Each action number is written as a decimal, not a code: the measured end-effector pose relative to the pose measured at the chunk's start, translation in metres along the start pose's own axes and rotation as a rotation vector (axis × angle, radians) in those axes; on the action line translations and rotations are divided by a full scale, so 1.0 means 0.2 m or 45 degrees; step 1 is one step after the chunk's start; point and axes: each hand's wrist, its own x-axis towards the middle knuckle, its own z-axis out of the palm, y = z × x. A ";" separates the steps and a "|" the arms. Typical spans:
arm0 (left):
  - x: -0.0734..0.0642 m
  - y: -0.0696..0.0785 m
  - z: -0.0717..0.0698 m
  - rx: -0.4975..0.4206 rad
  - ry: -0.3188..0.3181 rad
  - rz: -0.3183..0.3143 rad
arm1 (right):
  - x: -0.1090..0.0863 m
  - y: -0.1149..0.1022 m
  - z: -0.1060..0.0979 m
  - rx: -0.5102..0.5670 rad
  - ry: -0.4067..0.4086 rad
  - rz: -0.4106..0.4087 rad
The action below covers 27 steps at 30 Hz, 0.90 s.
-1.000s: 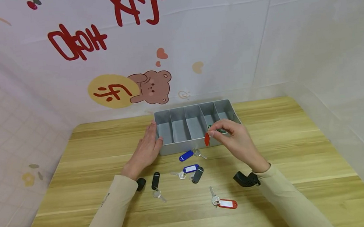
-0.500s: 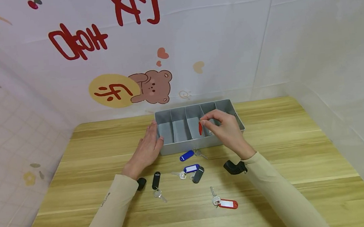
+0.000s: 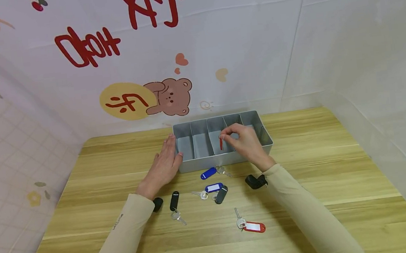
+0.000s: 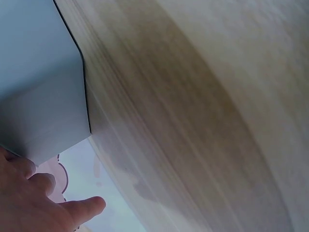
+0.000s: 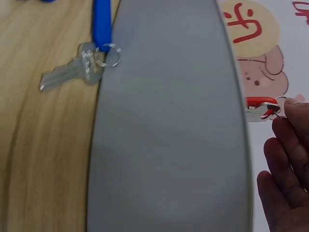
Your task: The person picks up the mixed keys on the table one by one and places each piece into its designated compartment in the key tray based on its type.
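My right hand (image 3: 245, 143) pinches the ring of a red key tag (image 3: 221, 143) between thumb and fingertip. In the right wrist view a key (image 5: 258, 114) hangs beside that tag. They hang over the middle compartment of a grey divided box (image 3: 210, 161). My left hand (image 3: 162, 166) lies with fingers extended against the box's left end. In front of the box is a blue key tag (image 3: 208, 173) with its key (image 3: 222, 171). Nearer lie another blue tag (image 3: 213, 187) with a key (image 3: 200, 194), and a dark grey tag (image 3: 221, 194).
A black tag (image 3: 174, 201) with a key (image 3: 177, 216) lies near the left forearm. A red tag (image 3: 254, 227) with a key (image 3: 240, 221) lies nearest the front, on the wooden table (image 3: 208, 249). A printed cloth (image 3: 255, 55) hangs behind the box.
My right hand has moved left along the box with the red tag, from the box's front wall near the right-hand compartments to over the middle one. My left hand stays at the box's end.
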 end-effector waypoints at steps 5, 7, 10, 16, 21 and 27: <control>0.00 0.00 0.00 -0.004 -0.006 0.000 | 0.00 0.02 0.02 -0.062 -0.024 0.000; 0.00 0.00 0.00 -0.009 -0.007 -0.001 | 0.00 0.02 0.02 -0.081 -0.032 -0.002; 0.00 0.00 0.00 -0.010 -0.006 0.001 | 0.00 0.03 0.03 -0.099 -0.041 -0.012; 0.00 0.00 0.00 -0.011 0.002 0.006 | 0.01 0.05 0.05 -0.145 -0.062 -0.041; 0.00 0.00 0.00 -0.010 0.001 0.006 | 0.01 0.06 0.06 -0.183 -0.083 -0.059; 0.00 0.00 0.00 -0.003 -0.002 0.006 | 0.01 0.07 0.06 -0.194 -0.113 -0.066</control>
